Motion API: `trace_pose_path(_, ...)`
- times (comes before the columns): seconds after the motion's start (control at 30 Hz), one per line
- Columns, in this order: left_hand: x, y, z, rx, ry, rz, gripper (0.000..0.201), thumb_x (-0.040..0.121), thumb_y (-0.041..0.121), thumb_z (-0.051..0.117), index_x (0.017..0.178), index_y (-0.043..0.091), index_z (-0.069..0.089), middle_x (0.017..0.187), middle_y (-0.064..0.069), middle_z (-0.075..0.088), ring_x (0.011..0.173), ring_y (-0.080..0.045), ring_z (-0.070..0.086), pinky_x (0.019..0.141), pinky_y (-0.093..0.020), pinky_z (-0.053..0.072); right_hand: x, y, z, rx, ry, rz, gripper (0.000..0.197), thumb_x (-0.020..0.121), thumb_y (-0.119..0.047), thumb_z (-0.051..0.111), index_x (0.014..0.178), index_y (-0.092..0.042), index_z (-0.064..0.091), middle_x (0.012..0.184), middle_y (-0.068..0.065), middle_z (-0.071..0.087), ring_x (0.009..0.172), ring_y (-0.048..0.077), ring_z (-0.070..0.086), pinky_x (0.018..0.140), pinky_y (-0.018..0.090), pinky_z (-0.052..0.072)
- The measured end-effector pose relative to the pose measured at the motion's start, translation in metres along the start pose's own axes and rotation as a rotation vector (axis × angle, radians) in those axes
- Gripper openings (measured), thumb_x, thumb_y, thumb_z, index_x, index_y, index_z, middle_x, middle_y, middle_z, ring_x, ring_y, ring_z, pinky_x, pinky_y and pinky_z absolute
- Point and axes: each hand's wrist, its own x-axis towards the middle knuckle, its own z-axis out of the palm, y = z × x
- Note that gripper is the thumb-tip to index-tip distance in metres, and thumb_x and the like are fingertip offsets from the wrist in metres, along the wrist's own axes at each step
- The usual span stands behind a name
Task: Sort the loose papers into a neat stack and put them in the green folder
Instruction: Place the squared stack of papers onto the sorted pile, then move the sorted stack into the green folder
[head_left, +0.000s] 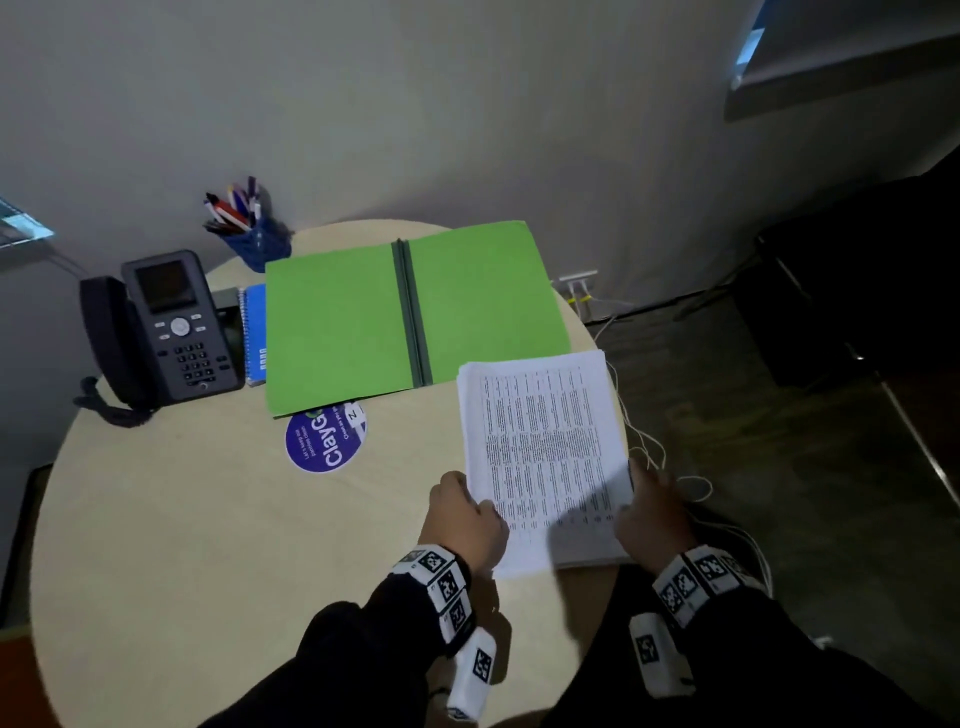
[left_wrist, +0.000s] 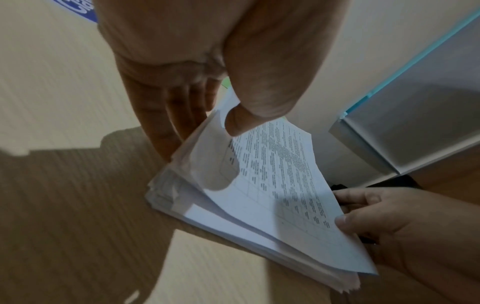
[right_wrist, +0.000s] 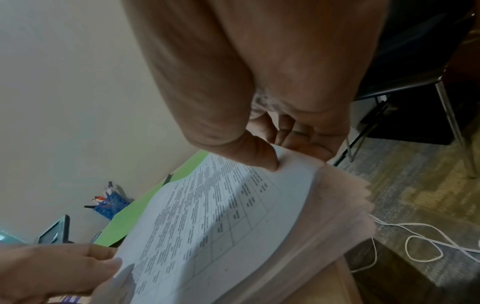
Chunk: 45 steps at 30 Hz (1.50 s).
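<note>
A thick stack of printed white papers (head_left: 545, 447) is held just above the right part of the round table (head_left: 208, 519). My left hand (head_left: 465, 514) grips its left edge, thumb on top and fingers beneath (left_wrist: 233, 115). My right hand (head_left: 649, 514) grips the right edge the same way (right_wrist: 262, 156). The sheets' edges are uneven in the right wrist view, on the stack (right_wrist: 233, 216). The green folder (head_left: 405, 317) lies open and flat beyond the papers, dark spine in the middle, nothing inside it.
A desk phone (head_left: 156, 332) stands at the table's left, a blue spiral notebook (head_left: 254, 332) beside it, and a blue pen cup (head_left: 254, 234) behind. A round blue sticker (head_left: 324, 441) lies before the folder. White cables (head_left: 649, 452) trail on the floor at right.
</note>
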Motion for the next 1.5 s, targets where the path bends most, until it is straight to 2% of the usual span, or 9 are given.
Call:
trace_pose_path(0.3,0.011,0.007,0.007,0.057,-0.069,-0.057,0.030,0.095,0.031,0.051,0.119,0.013,0.047,0.119,-0.007,0.043,0.103,-0.034,0.057,0.092,-0.044,0.050,0.009,-0.012,-0.008,0.269,-0.047,-0.001,0.053,0.089,-0.008,0.052,0.141,-0.014,0.043,0.131,0.015,0.057,0.113,0.034,0.059,0.094,0.034,0.044)
trace_pose_path(0.47,0.018,0.008,0.009,0.028,-0.081,-0.104,0.029,0.097,0.029,0.047,0.119,0.010,0.049,0.119,-0.011,0.052,0.083,-0.025,0.056,0.073,-0.033,0.045,0.019,-0.004,-0.001,0.264,-0.055,0.014,0.059,0.082,-0.014,0.049,0.139,-0.026,0.043,0.125,0.018,0.058,0.105,0.036,0.062,0.094,0.045,0.054)
trace_pose_path(0.67,0.027,0.007,0.013,-0.008,-0.099,-0.198,0.034,0.097,0.029,0.054,0.121,0.006,0.052,0.122,-0.012,0.060,0.106,-0.031,0.063,0.079,-0.032,0.046,0.020,0.007,0.004,0.377,-0.111,0.198,0.042,0.084,-0.003,0.060,0.124,-0.003,0.049,0.115,0.019,0.065,0.096,0.033,0.064,0.084,0.042,0.056)
trace_pose_path(0.8,0.030,0.000,0.011,-0.022,-0.129,-0.136,0.014,0.093,0.023,0.055,0.103,0.013,0.051,0.111,-0.009,0.059,0.079,-0.020,0.056,0.060,-0.028,0.040,0.021,0.017,0.000,0.396,-0.176,0.191,0.037,0.085,-0.003,0.062,0.122,-0.009,0.055,0.113,0.013,0.065,0.101,0.032,0.063,0.094,0.046,0.053)
trace_pose_path(1.03,0.028,-0.006,0.001,-0.111,-0.188,-0.056,0.018,0.077,0.016,0.059,0.086,0.017,0.044,0.092,-0.005,0.055,0.069,-0.020,0.052,0.054,-0.028,0.040,0.018,0.027,-0.012,0.637,-0.281,0.035,0.053,0.093,0.009,0.060,0.141,-0.007,0.047,0.124,0.017,0.064,0.100,0.025,0.063,0.070,0.025,0.051)
trace_pose_path(1.17,0.060,-0.008,-0.039,-0.106,-0.023,0.054,0.011,0.088,0.027,0.056,0.094,0.018,0.058,0.092,0.000,0.066,0.081,-0.024,0.064,0.070,-0.032,0.052,0.016,0.033,-0.012,0.884,-0.272,0.041,0.048,0.092,0.015,0.056,0.131,-0.012,0.052,0.113,0.013,0.070,0.089,0.019,0.071,0.064,0.027,0.060)
trace_pose_path(1.3,0.122,-0.020,-0.081,0.299,0.270,0.352,0.037,0.096,0.030,0.054,0.131,0.022,0.055,0.137,-0.006,0.056,0.125,-0.027,0.052,0.105,-0.048,0.045,0.017,0.030,-0.020,1.068,-0.289,-0.014,0.045,0.089,0.012,0.060,0.120,-0.020,0.057,0.103,0.003,0.076,0.087,0.014,0.075,0.065,0.024,0.059)
trace_pose_path(1.4,0.157,-0.027,-0.099,0.533,0.215,0.353,0.062,0.095,0.035,0.054,0.153,0.028,0.034,0.168,-0.008,0.022,0.154,-0.032,0.021,0.119,-0.058,0.024,0.022,0.024,-0.028,1.105,-0.296,-0.084,0.071,0.062,-0.025,0.093,0.123,-0.019,0.059,0.112,0.007,0.076,0.096,0.021,0.074,0.071,0.029,0.060)
trace_pose_path(1.5,0.179,-0.033,-0.108,0.628,0.082,0.300,0.069,0.102,0.043,0.042,0.163,0.028,0.015,0.173,-0.006,-0.001,0.159,-0.029,0.003,0.124,-0.057,0.018,0.030,0.015,-0.035,1.121,-0.262,-0.100,0.053,0.079,-0.002,0.077,0.127,-0.013,0.057,0.111,0.009,0.075,0.093,0.020,0.075,0.068,0.029,0.060)
